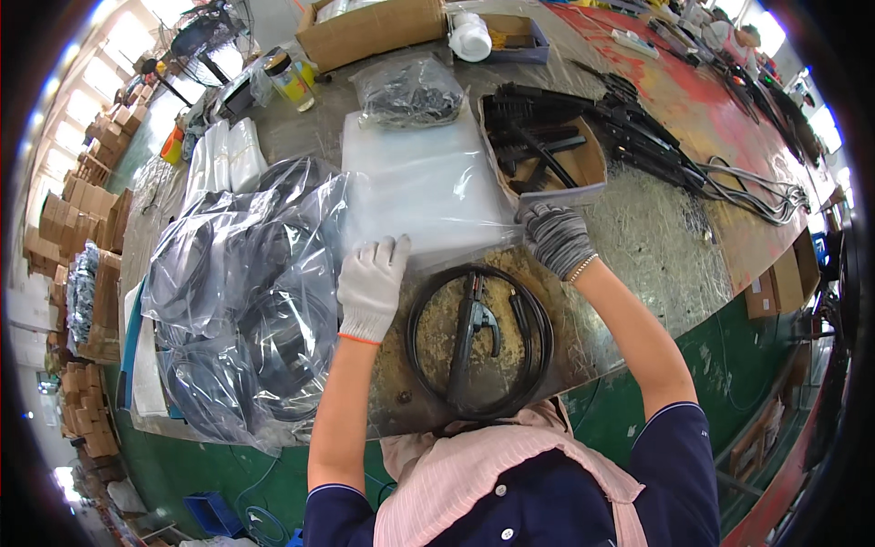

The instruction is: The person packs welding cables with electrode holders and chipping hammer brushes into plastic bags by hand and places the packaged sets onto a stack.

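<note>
Coiled black cable with clamp lies unbagged on the surface, nearest the person. Left hand, white glove, rests flat with fingers spread on the near edge of the clear bag stack. Right hand, grey glove, pinches the stack's right corner. Left of it, a pile of already bagged cables. Farther back, a tray of black parts. Judged: bagging underway, this coil still to pack.
</note>
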The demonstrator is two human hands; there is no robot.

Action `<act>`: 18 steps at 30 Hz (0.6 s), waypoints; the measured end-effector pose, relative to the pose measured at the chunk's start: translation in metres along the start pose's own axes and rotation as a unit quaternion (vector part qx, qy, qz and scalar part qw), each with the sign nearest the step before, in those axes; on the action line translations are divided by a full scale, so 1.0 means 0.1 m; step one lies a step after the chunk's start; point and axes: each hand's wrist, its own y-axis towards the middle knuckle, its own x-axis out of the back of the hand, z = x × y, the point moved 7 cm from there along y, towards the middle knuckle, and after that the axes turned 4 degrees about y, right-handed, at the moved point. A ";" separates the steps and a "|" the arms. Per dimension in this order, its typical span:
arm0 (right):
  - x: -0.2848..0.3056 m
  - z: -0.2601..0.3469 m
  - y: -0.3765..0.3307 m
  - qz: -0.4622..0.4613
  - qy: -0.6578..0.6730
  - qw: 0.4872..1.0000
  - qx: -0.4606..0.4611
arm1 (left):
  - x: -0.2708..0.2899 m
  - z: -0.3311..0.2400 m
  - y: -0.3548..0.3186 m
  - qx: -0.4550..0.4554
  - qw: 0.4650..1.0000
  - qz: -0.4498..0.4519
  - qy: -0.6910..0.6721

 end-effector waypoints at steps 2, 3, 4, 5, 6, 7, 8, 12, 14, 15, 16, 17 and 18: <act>0.04 0.06 -0.10 -0.064 0.022 0.998 0.018 | 0.03 -0.07 0.00 -0.022 0.999 0.026 0.035; 0.03 0.08 -0.10 -0.064 0.023 0.998 0.015 | -0.01 -0.11 0.00 -0.045 0.997 0.059 0.018; 0.04 0.11 -0.10 -0.076 0.011 0.997 0.010 | -0.06 -0.14 -0.01 -0.068 0.994 0.091 0.001; 0.05 0.12 -0.10 -0.088 0.000 0.996 0.007 | -0.14 -0.12 -0.07 -0.069 0.993 0.091 0.001; 0.02 0.11 -0.07 -0.090 0.003 0.996 0.010 | -0.27 -0.06 -0.16 -0.062 0.993 0.103 -0.001; -0.03 0.05 -0.02 -0.081 0.008 0.997 0.002 | -0.39 0.00 -0.26 -0.055 0.992 0.115 -0.004; -0.09 -0.09 -0.02 -0.068 0.007 0.998 -0.016 | -0.35 -0.04 -0.19 -0.059 0.992 0.114 -0.009; -0.07 -0.17 -0.05 -0.067 0.098 0.992 -0.044 | -0.30 -0.18 -0.16 -0.098 0.989 0.110 0.002; -0.08 -0.09 -0.05 -0.071 0.095 0.993 -0.024 | -0.51 -0.05 -0.21 0.019 0.981 0.190 0.041; -0.14 -0.10 -0.05 -0.069 0.097 0.993 -0.025 | -0.49 -0.06 -0.16 0.036 0.979 0.183 0.079; -0.23 -0.13 -0.04 -0.068 0.058 0.995 -0.044 | -0.47 -0.07 -0.11 0.053 0.976 0.175 0.117; -0.27 -0.14 -0.02 -0.068 0.019 0.996 -0.060 | -0.50 -0.11 -0.06 0.054 0.976 0.176 0.119; -0.30 -0.14 0.00 -0.069 0.021 0.996 -0.059 | -0.53 -0.01 -0.04 0.158 0.963 0.189 0.106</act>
